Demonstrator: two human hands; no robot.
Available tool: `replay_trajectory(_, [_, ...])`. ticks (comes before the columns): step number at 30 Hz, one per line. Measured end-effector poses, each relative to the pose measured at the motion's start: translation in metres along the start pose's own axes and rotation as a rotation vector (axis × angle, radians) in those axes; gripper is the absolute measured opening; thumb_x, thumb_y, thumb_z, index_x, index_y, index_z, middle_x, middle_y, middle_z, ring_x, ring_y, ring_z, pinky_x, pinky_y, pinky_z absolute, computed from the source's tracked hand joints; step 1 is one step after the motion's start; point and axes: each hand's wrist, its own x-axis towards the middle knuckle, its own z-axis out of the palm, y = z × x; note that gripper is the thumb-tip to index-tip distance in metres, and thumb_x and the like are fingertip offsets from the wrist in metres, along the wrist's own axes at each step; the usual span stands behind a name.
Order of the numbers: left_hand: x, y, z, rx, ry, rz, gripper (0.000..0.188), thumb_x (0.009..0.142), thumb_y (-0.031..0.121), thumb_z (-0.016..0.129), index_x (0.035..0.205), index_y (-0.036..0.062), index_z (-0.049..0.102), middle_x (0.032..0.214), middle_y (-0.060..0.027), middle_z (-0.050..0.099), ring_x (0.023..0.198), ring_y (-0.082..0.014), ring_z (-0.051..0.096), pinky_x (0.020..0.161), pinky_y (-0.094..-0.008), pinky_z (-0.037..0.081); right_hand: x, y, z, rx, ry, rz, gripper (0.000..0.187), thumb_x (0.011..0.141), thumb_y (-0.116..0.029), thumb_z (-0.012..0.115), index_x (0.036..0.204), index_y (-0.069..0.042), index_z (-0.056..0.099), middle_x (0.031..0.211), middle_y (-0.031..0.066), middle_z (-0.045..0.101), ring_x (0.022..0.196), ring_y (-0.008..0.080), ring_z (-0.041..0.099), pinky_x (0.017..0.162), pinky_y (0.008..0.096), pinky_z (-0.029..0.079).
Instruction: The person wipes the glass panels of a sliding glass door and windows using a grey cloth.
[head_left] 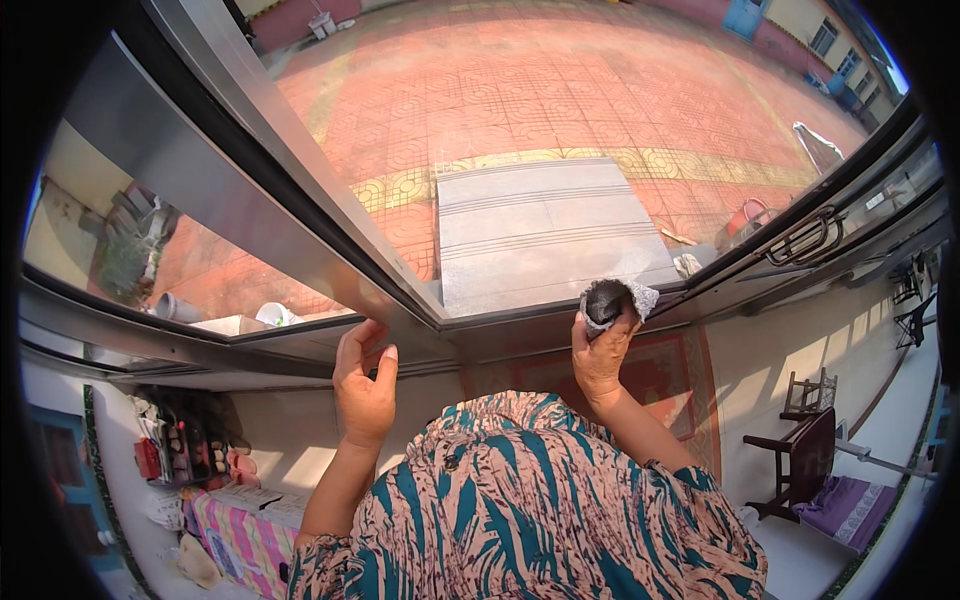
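Observation:
My right hand (600,362) holds a crumpled grey-white wad (647,298) with a dark, nearly black middle, perhaps paper or cloth; its exact kind does not show. The wad is up at the lower edge of a glass pane (530,120) in a metal frame. To the left, my left hand (366,385) is raised with bent fingers apart and nothing in it. Its fingertips lie over the lower metal frame (330,345), near the upright post (290,180); whether they touch it I cannot tell.
Beyond the glass lie a grey ramp-like slab (550,230) and red paving. A metal handle (805,240) juts from the frame at right. Behind me are a dark wooden chair (812,460), a small stool (810,393), a shoe rack (185,440) and a striped pink cloth (240,540).

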Motion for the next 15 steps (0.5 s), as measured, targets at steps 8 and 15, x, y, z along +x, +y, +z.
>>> replay_trajectory(8, [0.020,0.001,-0.036,-0.109,-0.357,-0.020,0.045,0.083,-0.006,0.057,0.126,-0.0003,0.047,0.122,-0.0103,0.052,0.116,-0.0215,0.054,0.089,-0.0286,0.048,-0.051,-0.105,0.064,0.226,-0.476,-0.034,0.078,0.064,0.002,0.067,0.133,0.005,0.031,0.123,0.0277,0.041,0.109,0.0450,0.049,0.095,0.0473,0.043])
replay_trajectory(15, [0.026,-0.004,-0.043,-0.139,-0.497,0.023,0.049,0.084,-0.004,0.058,0.130,-0.0002,0.042,0.128,-0.0106,0.046,0.120,-0.0214,0.051,0.091,-0.0300,0.047,0.043,-0.174,0.031,0.265,0.046,-0.406,0.054,0.069,0.002,0.065,0.122,0.001,0.050,0.124,0.0230,0.042,0.099,0.0360,0.057,0.077,0.0390,0.053])
